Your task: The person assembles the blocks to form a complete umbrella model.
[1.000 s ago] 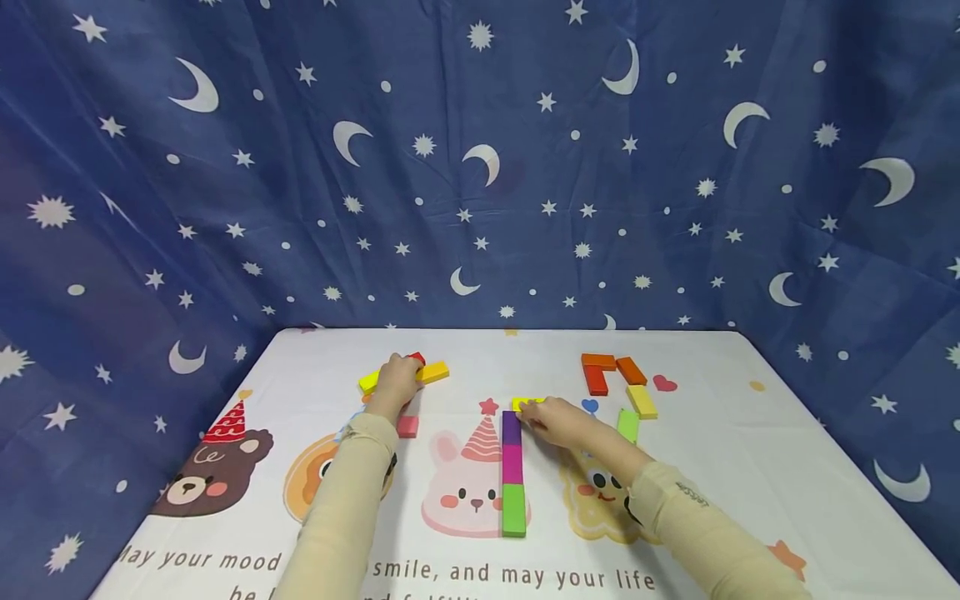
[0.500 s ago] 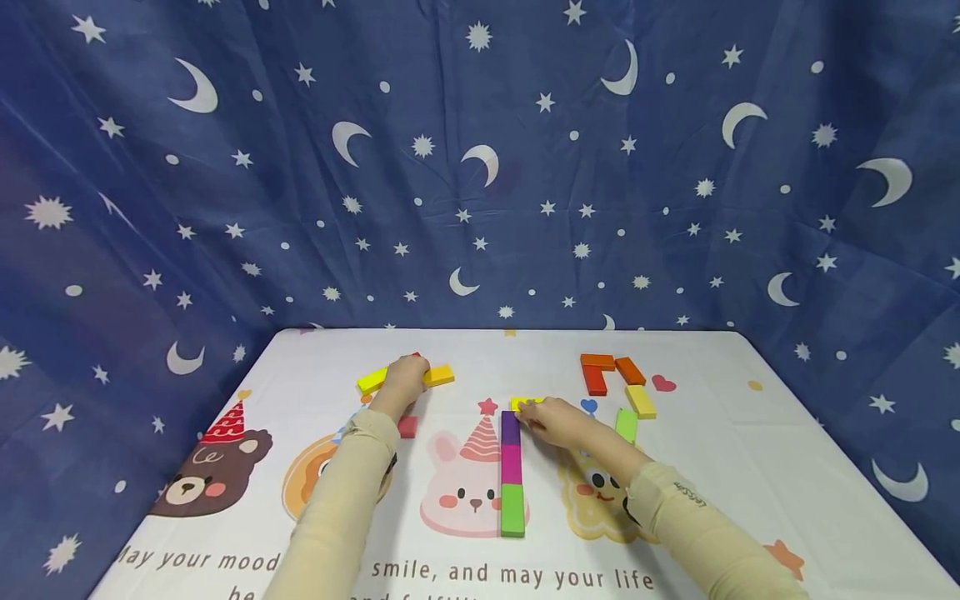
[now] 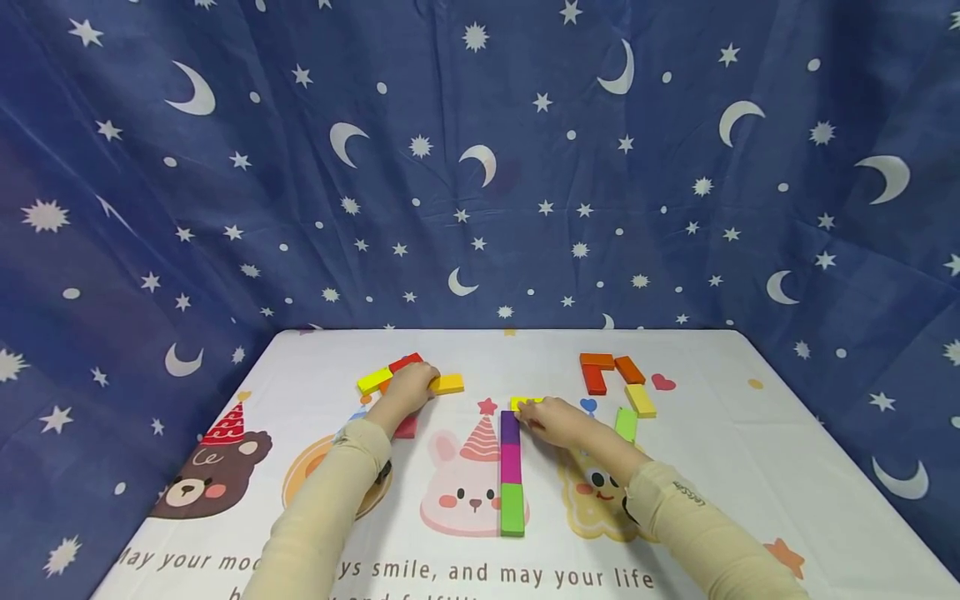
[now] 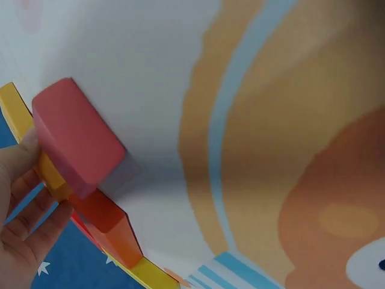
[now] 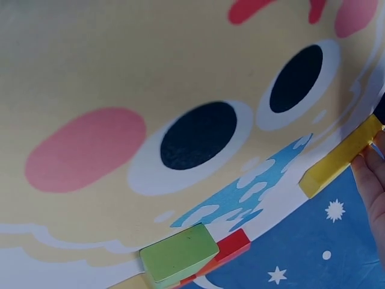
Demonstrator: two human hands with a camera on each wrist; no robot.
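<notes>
My left hand [image 3: 408, 390] pinches a yellow-orange block [image 3: 450, 383] between thumb and fingers at the back left; the left wrist view shows the thumb on its near side. Close by lie a pink block [image 4: 78, 126], an orange block [image 4: 114, 226], a red block [image 3: 406, 361] and a yellow block [image 3: 375, 380]. My right hand [image 3: 561, 422] holds a bright yellow block [image 5: 340, 156] with bent fingers, its thumb hidden in the right wrist view. That block lies across the far end of a straight row: purple [image 3: 510, 427], magenta [image 3: 511, 463] and green [image 3: 513, 510] blocks.
Behind my right hand are a red block [image 3: 593, 380], two orange blocks, a pale yellow block [image 3: 641, 401] and a light green block [image 3: 626, 422]. A white cloth [image 3: 750, 467] with cartoon prints covers the table. A blue starry curtain [image 3: 480, 208] hangs along its back edge.
My left hand has moved right with the yellow-orange block, drawing it away from the red and yellow blocks and uncovering more of them. My right hand has stayed on the bright yellow block.
</notes>
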